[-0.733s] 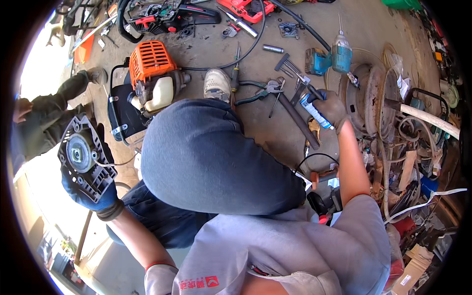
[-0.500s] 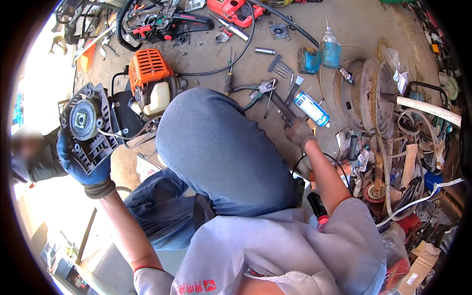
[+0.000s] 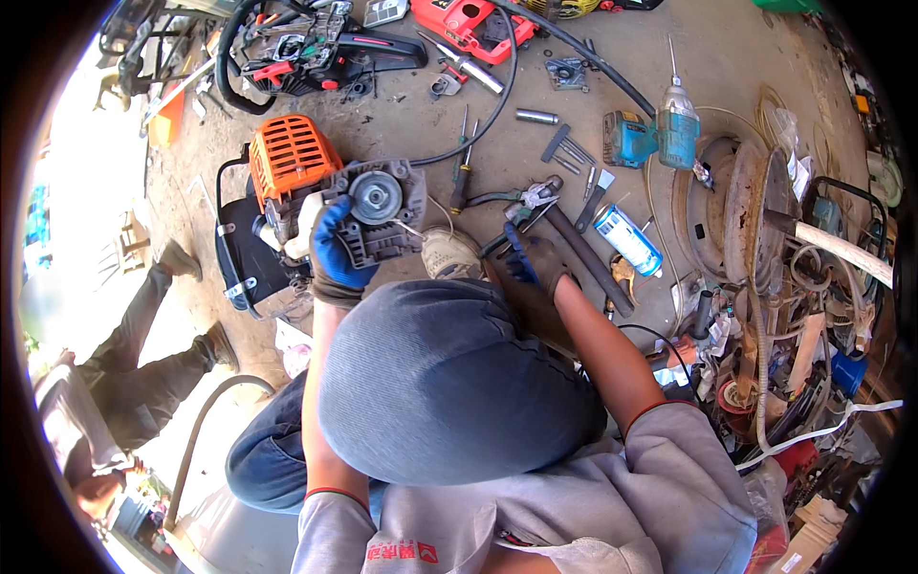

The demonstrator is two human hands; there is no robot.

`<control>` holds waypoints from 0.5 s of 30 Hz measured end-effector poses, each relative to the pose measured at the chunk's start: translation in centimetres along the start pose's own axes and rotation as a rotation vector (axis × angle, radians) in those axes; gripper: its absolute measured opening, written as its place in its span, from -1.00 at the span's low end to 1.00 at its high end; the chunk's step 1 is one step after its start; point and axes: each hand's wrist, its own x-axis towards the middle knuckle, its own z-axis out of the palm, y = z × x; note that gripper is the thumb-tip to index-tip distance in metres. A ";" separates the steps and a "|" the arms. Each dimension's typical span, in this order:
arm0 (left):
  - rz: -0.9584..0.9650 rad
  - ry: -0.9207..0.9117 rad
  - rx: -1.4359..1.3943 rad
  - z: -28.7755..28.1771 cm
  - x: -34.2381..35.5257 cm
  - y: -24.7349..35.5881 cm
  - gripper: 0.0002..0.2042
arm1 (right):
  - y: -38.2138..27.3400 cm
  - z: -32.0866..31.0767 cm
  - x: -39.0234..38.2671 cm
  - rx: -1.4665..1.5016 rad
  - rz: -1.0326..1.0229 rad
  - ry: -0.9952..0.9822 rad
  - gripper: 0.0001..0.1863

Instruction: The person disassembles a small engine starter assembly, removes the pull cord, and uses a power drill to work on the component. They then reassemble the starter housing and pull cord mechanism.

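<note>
My left hand point(image 3: 337, 251), in a blue and dark work glove, grips the edge of a grey recoil starter housing point(image 3: 406, 196). A round pulley point(image 3: 375, 198) faces up in it, and a pale cord point(image 3: 409, 230) runs out from its side. My right hand point(image 3: 537, 260), also gloved, is beside the green-handled pliers point(image 3: 526, 199) on the floor; its fingers are apart and I see nothing held in them. A dark hammer-like bar point(image 3: 593, 263) lies just right of that hand. Left of the housing stands a small engine with an orange slotted cover point(image 3: 295, 148).
A blue-labelled spray can point(image 3: 628, 241), screwdrivers point(image 3: 462, 182) and a cordless driver point(image 3: 677, 129) lie around. Disassembled chainsaw parts point(image 3: 316, 53) and a red cover point(image 3: 469, 24) are farther off. Rusty wheel rims point(image 3: 736, 210) and piled scrap fill the right. Another person's legs point(image 3: 143, 354) show left.
My left hand has brought the starter housing rightward, in front of the engine. The right hand has left the dark bar and moved left toward the pliers. The view has shifted.
</note>
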 end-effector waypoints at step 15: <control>-0.306 0.057 -0.366 -5.9 4.4 -7.9 -0.68 | -10.8 -3.5 -1.1 -0.503 -0.298 0.369 -0.43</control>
